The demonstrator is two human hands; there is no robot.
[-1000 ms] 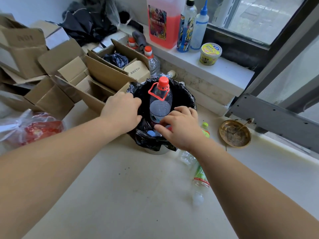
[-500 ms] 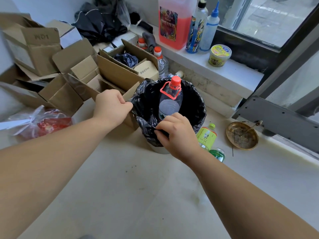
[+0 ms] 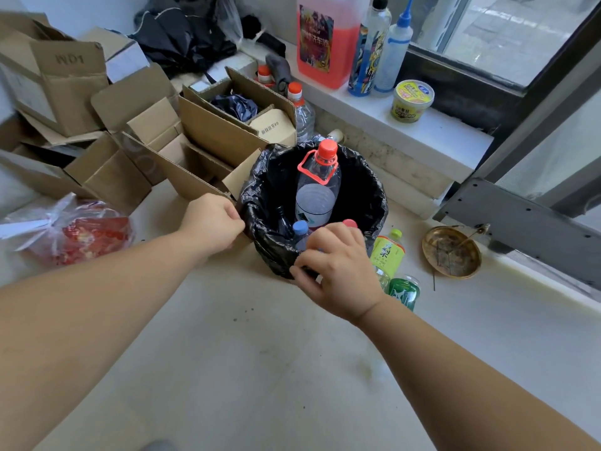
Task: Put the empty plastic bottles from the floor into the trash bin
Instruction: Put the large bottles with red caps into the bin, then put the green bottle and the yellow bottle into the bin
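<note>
The trash bin, lined with a black bag, stands on the floor in the middle of the view. Inside it a large clear bottle with a red cap and red handle stands upright, with a blue-capped bottle and a red cap beside it. My left hand pinches the bag at the bin's left rim. My right hand grips the bag at the near rim. Right of the bin, a yellow-green labelled bottle and a green bottle lie on the floor.
Open cardboard boxes crowd the left and back. A red plastic bag lies at far left. A brass dish sits on the floor at right. The window ledge holds a red jug and a yellow tub.
Both hands came off the bottle inside the bin and took hold of the bag's rim, left hand at the left edge, right hand at the near edge. The view rose slightly.
</note>
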